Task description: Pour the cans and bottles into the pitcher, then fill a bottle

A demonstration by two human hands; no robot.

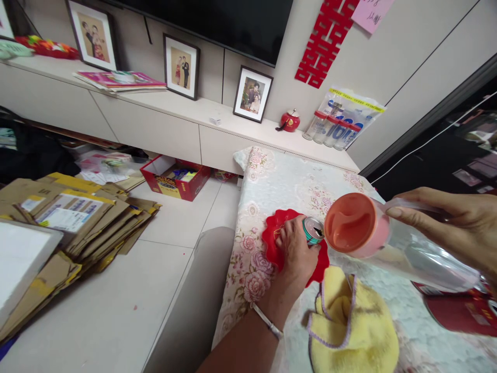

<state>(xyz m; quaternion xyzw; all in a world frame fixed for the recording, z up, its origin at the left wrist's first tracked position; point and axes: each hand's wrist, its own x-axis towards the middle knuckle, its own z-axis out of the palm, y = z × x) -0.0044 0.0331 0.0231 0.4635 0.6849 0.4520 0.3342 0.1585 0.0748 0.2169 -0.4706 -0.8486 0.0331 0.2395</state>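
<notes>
My left hand [297, 248] wraps round a green and silver can [312, 228] with an open top, over a red scalloped plate [275, 223]. My right hand [446, 217] grips the handle of a clear pitcher [419, 254]. The pitcher is tipped on its side, and its orange-pink lid [351, 224] points left, close to the can's top. No liquid can be made out between them. Just below the pitcher, a crumpled yellow cloth [357, 326] lies on the flowered tablecloth [252, 207].
A red packet [462, 313] lies at the right of the table. Behind the table, a cabinet [217, 129] bears photo frames, a red pot [290, 121] and lidded jars [330, 132]. Flattened cardboard [97, 223] and a red box [174, 181] are on the floor at left.
</notes>
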